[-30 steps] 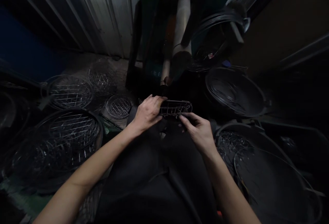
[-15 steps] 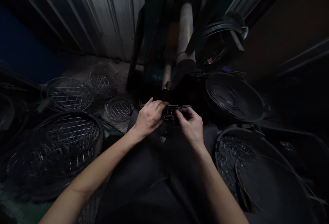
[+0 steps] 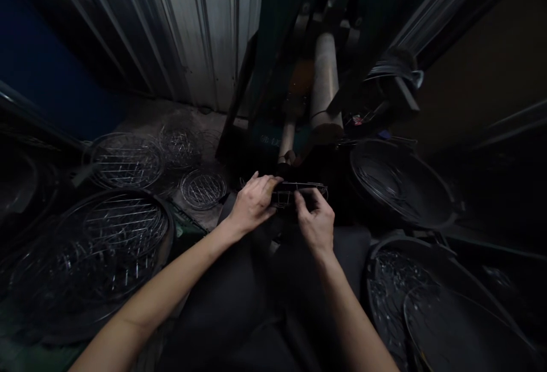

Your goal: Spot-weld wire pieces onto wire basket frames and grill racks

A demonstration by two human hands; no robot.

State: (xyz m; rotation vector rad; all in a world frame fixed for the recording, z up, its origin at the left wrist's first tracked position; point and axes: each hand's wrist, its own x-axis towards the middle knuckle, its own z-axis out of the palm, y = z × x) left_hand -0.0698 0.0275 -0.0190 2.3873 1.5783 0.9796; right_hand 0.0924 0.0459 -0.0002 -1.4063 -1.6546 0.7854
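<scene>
A small round wire rack [image 3: 285,195] is held nearly edge-on between my hands, just in front of a dark machine's lower electrode rod [image 3: 287,138]. My left hand [image 3: 253,200] wraps over the rack's left side, with the thumb side toward the middle. On the right, my right hand [image 3: 315,215] pinches at the rack's front wires with thumb and forefinger. Whether a small separate piece sits in that pinch is too dark to tell. The rack's far underside is lost in shadow.
A wide basin [image 3: 170,229] of wire racks stands at the left, with more wire racks [image 3: 126,161] behind it. At the right are a basin of thin wire rings [image 3: 444,207] and one with small bent wires [image 3: 395,281]. A thick metal cylinder [image 3: 325,76] rises above my hands.
The whole view has shifted, so the surroundings appear lower and mostly further right. Both hands keep their hold on the rack, and its right side now shows beyond my right fingers.
</scene>
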